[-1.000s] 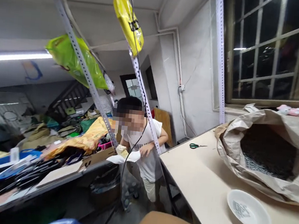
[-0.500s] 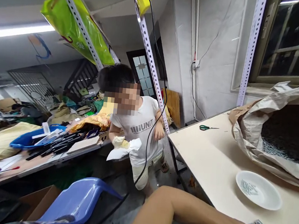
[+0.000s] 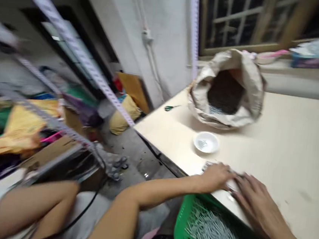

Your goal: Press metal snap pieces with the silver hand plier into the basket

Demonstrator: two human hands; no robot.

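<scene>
My left hand (image 3: 218,177) is at the table's front edge, its fingers bent and closed around something small that blur hides. Close beside it, my right hand (image 3: 256,200) reaches in low over the tabletop, fingertips nearly meeting the left ones at a small pale piece I cannot make out. A flat metal-looking piece (image 3: 207,165) lies just beyond my left hand. Farther back stands a white bowl (image 3: 212,145) with a few small metal pieces in it. Below my hands, a green plastic basket (image 3: 182,220) holds a heap of thin silvery metal pieces.
An open paper sack (image 3: 254,95) with dark contents stands on the pale table (image 3: 293,148). Green-handled scissors (image 3: 170,107) lie near the far left corner. At lower left a person's bare limb (image 3: 36,205) and white clothing are close to my arm. A black cable (image 3: 80,217) hangs there.
My view has swung right and down to the table, bringing both hands and the green basket into sight. The person with food now shows only partly at lower left.
</scene>
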